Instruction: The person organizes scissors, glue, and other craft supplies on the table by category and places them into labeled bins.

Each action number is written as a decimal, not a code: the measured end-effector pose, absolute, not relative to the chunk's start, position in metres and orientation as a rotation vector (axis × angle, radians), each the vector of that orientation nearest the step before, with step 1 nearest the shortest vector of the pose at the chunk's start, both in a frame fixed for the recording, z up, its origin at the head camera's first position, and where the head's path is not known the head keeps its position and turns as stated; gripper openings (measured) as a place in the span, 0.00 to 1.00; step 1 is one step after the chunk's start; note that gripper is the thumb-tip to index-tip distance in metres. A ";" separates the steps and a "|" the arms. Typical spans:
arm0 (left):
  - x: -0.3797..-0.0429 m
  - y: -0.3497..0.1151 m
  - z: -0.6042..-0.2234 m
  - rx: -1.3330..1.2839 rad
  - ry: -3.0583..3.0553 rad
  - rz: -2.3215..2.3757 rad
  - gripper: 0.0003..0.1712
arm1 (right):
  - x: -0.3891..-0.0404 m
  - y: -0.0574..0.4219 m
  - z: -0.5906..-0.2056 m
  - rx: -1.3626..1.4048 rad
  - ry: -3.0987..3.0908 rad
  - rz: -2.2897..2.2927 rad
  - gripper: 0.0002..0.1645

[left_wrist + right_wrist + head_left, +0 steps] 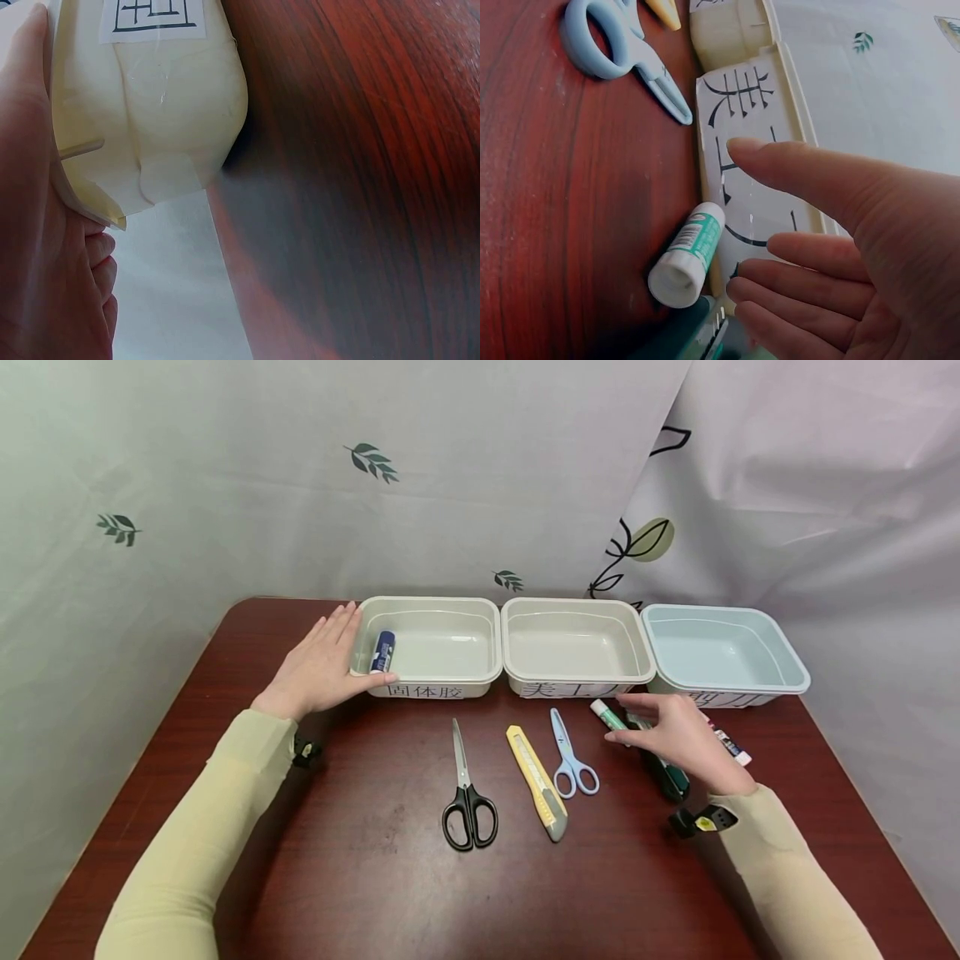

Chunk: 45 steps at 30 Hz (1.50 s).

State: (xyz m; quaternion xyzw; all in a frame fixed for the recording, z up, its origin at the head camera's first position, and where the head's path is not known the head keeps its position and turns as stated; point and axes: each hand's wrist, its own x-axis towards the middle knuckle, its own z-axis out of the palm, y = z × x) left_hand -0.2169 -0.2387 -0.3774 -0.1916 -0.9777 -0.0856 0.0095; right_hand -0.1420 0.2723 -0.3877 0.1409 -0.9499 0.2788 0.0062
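Note:
My left hand (318, 656) rests against the left end of the left cream bin (450, 681), its fingers straight along the side and its thumb over the front rim. A blue glue stick (383, 652) lies inside that bin, near the hand. My right hand (678, 735) hovers with thumb and fingers apart and nothing between them. Beside its fingertips lies a white-and-green glue stick (688, 255), close to the labelled front of the middle cream bin (577, 678). Partly hidden under the right hand are a dark green utility knife (672, 783) and another glue stick (731, 747).
Black-handled scissors (469, 814), a yellow utility knife (537, 782) and light blue scissors (574, 768) lie on the dark red table (360, 877). A light blue bin (727, 681) stands at the right end of the row. A patterned curtain (450, 510) hangs behind.

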 end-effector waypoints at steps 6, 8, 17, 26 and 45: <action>-0.217 -0.239 -0.378 -0.598 -3.054 -0.262 0.70 | -0.143 0.269 -0.390 0.436 -2.973 0.904 0.38; -0.217 -0.239 -0.378 -0.597 -3.056 -0.262 0.71 | -0.144 0.269 -0.391 0.433 -2.977 0.926 0.38; -0.218 -0.239 -0.379 -0.589 -3.060 -0.274 0.71 | -0.146 0.265 -0.395 0.430 -2.987 0.951 0.33; -0.219 -0.239 -0.378 -0.580 -3.063 -0.283 0.71 | -0.147 0.260 -0.396 0.440 -3.000 0.965 0.30; -0.219 -0.240 -0.380 -0.583 -3.051 -0.291 0.71 | -0.147 0.256 -0.400 0.482 -2.987 0.967 0.26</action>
